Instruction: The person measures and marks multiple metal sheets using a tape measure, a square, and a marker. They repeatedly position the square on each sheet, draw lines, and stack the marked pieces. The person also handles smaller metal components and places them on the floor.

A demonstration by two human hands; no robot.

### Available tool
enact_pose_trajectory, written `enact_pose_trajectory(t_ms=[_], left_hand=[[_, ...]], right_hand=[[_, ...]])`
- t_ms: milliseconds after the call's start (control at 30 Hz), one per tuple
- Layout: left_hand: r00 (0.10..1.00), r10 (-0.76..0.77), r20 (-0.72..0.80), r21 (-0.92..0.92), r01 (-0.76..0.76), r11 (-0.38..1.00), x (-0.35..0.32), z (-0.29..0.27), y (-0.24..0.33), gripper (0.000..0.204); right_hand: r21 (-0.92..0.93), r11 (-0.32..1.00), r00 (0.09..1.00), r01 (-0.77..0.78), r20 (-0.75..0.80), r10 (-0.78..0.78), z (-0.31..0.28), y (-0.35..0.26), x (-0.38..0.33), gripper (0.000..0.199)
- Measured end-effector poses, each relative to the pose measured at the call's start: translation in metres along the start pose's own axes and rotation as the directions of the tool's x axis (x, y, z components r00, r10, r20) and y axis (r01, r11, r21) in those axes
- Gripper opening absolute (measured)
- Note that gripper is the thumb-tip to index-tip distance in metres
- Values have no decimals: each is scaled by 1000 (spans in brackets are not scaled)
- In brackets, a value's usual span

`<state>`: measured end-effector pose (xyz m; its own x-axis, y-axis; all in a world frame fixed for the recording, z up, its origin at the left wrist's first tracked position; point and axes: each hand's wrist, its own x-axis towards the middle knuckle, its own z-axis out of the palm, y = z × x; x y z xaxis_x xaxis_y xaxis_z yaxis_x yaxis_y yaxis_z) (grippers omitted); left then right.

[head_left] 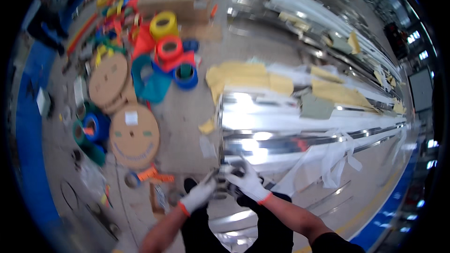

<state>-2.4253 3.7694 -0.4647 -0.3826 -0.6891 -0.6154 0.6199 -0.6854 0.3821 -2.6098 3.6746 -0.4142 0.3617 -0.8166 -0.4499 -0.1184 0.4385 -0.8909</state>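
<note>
White work gloves with orange cuffs on both hands, met at about 6 o'clock, just below the near end of the shiny metal profiles [281,131]. Left hand [199,194] curled, fingers bent around a small dark object [224,188] held between the two gloves (too blurred to name more closely). Right hand [248,182] touching the same dark object from the other side, fingers closed over it, palm turned down. Both bare forearms in from the lower edge, over dark trousers and a black shoe. Polished steel everywhere to 3 o'clock: a long bundle of bright profiles running off toward the right rim, wrapped in places with yellow-brown paper [248,77] and clear plastic film [335,157], loose strips of the film hanging near 4 o'clock. More bundles of the same kind at 1 o'clock. At 9 o'clock, flat on the grey floor, two round cardboard reels [135,136], the nearer one larger in view. At 11 o'clock a heap of tape rolls, among them a yellow roll [163,24], an orange-red roll [169,48] and a blue roll [185,76], close together and partly touching. Brown cardboard box [173,4] behind them near 12 o'clock.
</note>
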Motion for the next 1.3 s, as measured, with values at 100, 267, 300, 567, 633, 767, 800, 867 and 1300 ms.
enact_pose_trajectory(t_ms=[100, 267, 300, 567, 633, 767, 800, 867, 1300], left_hand=[[987, -118, 113, -159, 135, 978, 68, -95, -45, 95], [987, 95, 128, -58, -89, 994, 132, -222, -68, 77], [987, 100, 121, -43, -96, 994, 148, -244, -73, 76], [706, 520, -481, 873, 334, 355, 221, -356, -73, 64], [652, 670, -354, 925, 350, 148, 237, -376, -46, 56], [357, 933, 53, 867, 447, -220, 283, -436, 23, 41], [355, 931, 88, 853, 456, -254, 293, -448, 45, 42], [337, 927, 164, 818, 478, -319, 315, -472, 84, 46], [2, 1000, -30, 857, 515, 25, 379, -538, 146, 54]], right_hand=[[-264, 928, 962, 263, 2, -273, 54, 114, 54, 34], [-368, 845, 918, 389, 80, -388, 82, 235, 124, 33], [-405, 803, 897, 436, 123, -425, 78, 257, 141, 33], [-868, 414, 832, 276, -1, -556, -86, 342, 241, 64], [-880, 447, 825, 160, -130, -550, -115, 335, 245, 75], [-955, 273, 861, 119, -38, -508, -137, 313, 270, 97], [-971, 196, 872, 138, 26, -489, -136, 308, 283, 100], [-956, 192, 868, 221, 103, -485, -119, 305, 317, 106], [-842, 486, 861, 234, -54, -507, -67, 337, 377, 47]])
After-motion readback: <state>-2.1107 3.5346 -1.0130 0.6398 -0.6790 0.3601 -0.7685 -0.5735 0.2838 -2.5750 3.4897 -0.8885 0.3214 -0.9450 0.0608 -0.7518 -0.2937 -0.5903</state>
